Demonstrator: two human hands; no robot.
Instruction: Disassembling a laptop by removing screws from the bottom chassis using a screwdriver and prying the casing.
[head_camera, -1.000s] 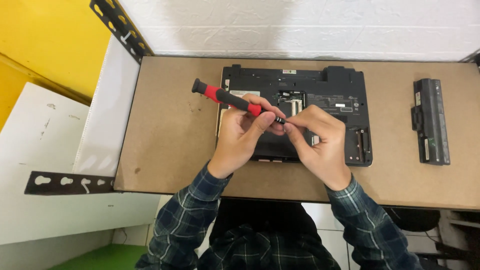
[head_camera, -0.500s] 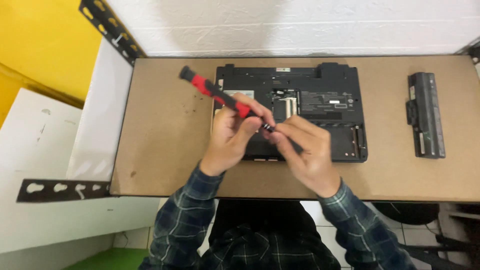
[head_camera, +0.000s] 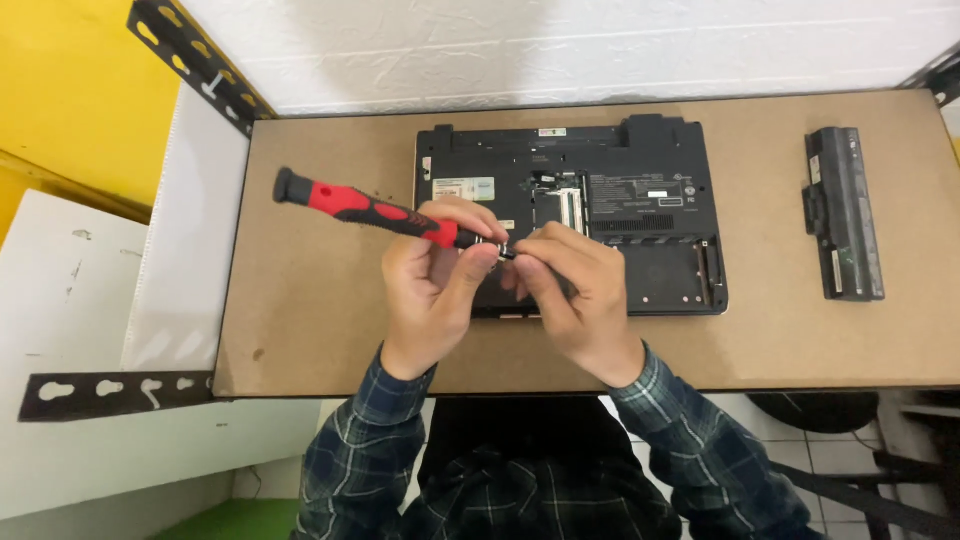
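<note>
Your left hand (head_camera: 432, 290) is wrapped around the red-and-black screwdriver (head_camera: 380, 212), its handle slanting up and away past your knuckles so the tip points inward. Your right hand (head_camera: 572, 295) pinches tight at that tip, fingertips meeting it between both hands; whether a screw sits there, you cannot tell. Just beyond your fingers lies the upturned black laptop (head_camera: 640, 200) on the desk (head_camera: 310, 300), bays open. Its removed battery (head_camera: 845, 212) rests well off to the right.
</note>
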